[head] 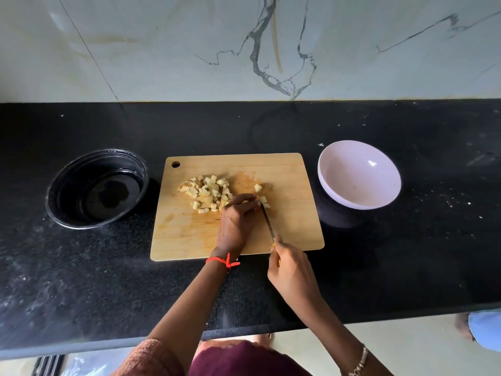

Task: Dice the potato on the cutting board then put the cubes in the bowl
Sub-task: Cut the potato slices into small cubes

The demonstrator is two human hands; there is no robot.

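Nearly there: your left hand [238, 217] pinches the last potato piece [260, 200] beside the cube pile [210, 195] on the cutting board [189, 234], and your right hand [291, 270] grips the knife [267, 221]. The pink bowl [359, 176] alongside holds nothing.

A single wide-angle view is taken from the person's head, above and on the near side of the cutting board [189, 232]. It is aimed forward and steeply down, so the board is held just below the frame's centre and seen close. The wall [162, 50] beyond the board is taken in, as are the pale bowl [360, 185] right of it, the black bowl [81, 185] left of it, and the counter [406, 267] edge and floor [379, 343] nearer than it.
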